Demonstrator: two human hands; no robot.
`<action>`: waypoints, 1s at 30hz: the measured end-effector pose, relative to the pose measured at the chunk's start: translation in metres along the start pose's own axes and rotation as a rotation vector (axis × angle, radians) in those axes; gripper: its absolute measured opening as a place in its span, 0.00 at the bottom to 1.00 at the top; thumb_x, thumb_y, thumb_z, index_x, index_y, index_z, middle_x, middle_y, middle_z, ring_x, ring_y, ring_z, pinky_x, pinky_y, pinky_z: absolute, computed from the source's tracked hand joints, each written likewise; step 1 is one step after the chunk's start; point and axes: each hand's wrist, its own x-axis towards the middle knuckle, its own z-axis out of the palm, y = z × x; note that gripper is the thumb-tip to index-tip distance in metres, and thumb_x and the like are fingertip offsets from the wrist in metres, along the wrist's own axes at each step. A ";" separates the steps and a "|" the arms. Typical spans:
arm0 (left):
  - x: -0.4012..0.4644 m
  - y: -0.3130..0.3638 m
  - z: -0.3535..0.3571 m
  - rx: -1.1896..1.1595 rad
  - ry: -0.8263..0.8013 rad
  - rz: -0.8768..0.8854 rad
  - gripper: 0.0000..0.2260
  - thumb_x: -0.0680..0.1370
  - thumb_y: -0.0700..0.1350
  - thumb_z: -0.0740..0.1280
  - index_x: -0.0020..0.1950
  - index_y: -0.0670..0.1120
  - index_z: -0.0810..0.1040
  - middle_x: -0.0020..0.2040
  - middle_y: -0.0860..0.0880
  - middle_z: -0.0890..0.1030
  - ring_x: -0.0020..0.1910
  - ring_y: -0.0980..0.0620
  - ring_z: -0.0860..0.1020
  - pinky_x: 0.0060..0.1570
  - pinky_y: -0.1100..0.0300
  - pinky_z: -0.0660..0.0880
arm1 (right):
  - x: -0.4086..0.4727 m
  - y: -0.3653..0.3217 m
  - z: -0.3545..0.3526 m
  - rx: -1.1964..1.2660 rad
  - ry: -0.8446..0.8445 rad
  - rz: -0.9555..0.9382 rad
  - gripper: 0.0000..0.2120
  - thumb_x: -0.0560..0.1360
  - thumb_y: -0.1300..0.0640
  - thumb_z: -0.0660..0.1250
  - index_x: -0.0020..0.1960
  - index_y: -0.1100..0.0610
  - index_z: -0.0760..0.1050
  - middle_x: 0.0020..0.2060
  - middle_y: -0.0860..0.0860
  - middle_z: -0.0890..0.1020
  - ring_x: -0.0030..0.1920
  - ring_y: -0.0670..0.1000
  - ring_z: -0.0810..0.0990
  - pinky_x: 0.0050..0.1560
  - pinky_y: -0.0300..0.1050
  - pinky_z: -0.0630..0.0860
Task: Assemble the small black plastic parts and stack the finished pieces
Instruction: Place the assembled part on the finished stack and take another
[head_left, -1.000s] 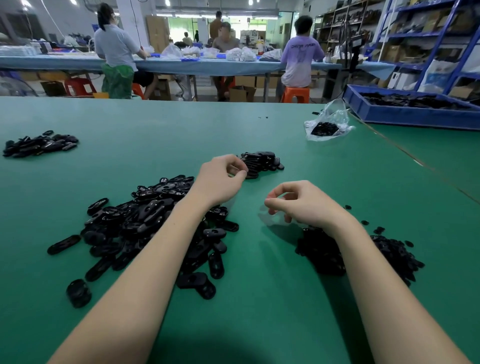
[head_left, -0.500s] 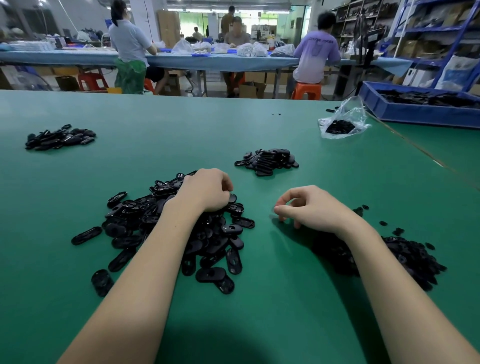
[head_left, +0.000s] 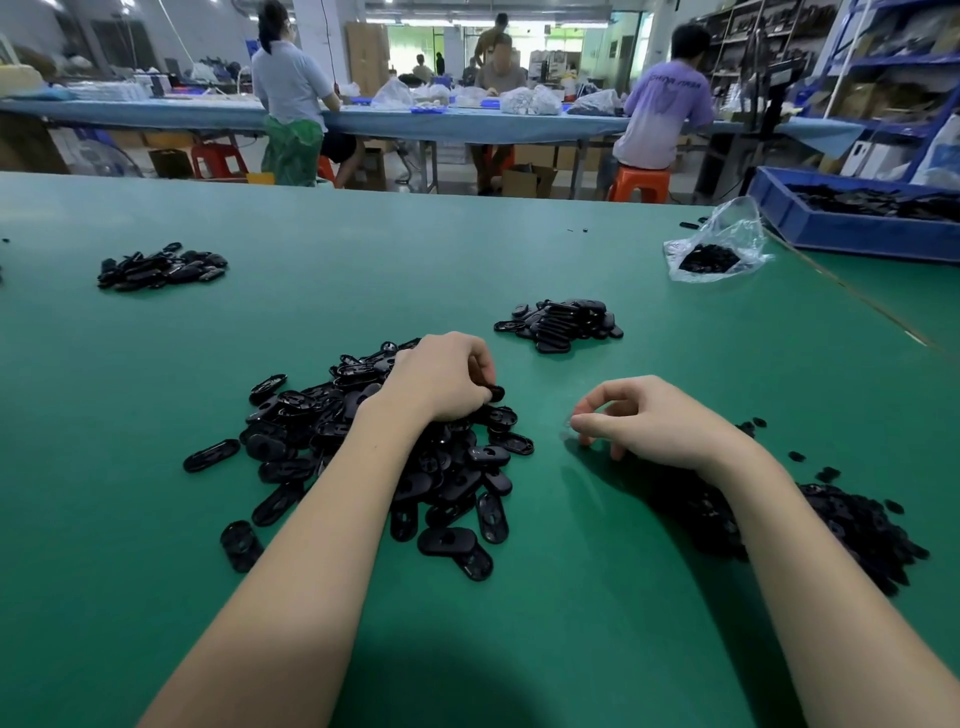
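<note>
A black oval part (head_left: 496, 393) is pinched at the fingertips of the left hand (head_left: 441, 376), which is curled knuckles-up on top of the big pile of oval parts (head_left: 374, 457). The right hand (head_left: 649, 421) is held just above the table w/ thumb and forefinger pressed together; whether anything is gripped betw. them cannot be told. A second pile of smaller black pieces (head_left: 857, 525) is partly hidden under the right forearm. Beyond the hands, a neater heap of stacked pieces (head_left: 561, 325) is seen near centre, and another small heap (head_left: 161, 267) far left. The parts are glossy moulded plastic, flat, elongated w/ rounded ends, some showing a recess or hole. The table (head_left: 363, 260) is covered in a matte green mat, smooth, w/ a seam line running along the right side. A crumpled clear plastic bag (head_left: 719, 244) w/ black bits inside is laid at far right, next to a blue plastic tray (head_left: 831, 234) filled w/ dark parts. Behind, a long blue-covered bench (head_left: 467, 122) is seen w/ several seated workers, orange stools, cardboard boxes and blue metal shelving. Print on the back of one purple shirt (head_left: 670, 109) is too blurred to be read.
</note>
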 end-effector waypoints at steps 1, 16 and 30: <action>0.000 0.001 0.000 -0.031 0.002 -0.003 0.05 0.73 0.46 0.73 0.41 0.55 0.79 0.43 0.59 0.81 0.47 0.56 0.78 0.59 0.56 0.74 | 0.000 0.000 0.000 0.003 -0.001 0.001 0.06 0.77 0.47 0.71 0.48 0.49 0.82 0.39 0.41 0.87 0.32 0.43 0.80 0.46 0.43 0.74; -0.006 0.002 0.001 0.057 0.043 0.017 0.10 0.74 0.56 0.74 0.51 0.54 0.85 0.46 0.56 0.82 0.52 0.53 0.79 0.60 0.54 0.75 | 0.000 0.002 0.000 0.022 -0.009 0.000 0.07 0.77 0.47 0.71 0.49 0.50 0.82 0.39 0.41 0.87 0.32 0.43 0.80 0.46 0.44 0.73; -0.007 0.010 0.006 0.109 0.145 0.072 0.09 0.77 0.52 0.70 0.56 0.52 0.81 0.55 0.53 0.82 0.57 0.49 0.78 0.56 0.55 0.71 | 0.000 0.003 -0.001 0.023 -0.016 0.005 0.06 0.78 0.47 0.71 0.49 0.49 0.82 0.39 0.41 0.87 0.32 0.42 0.80 0.45 0.44 0.73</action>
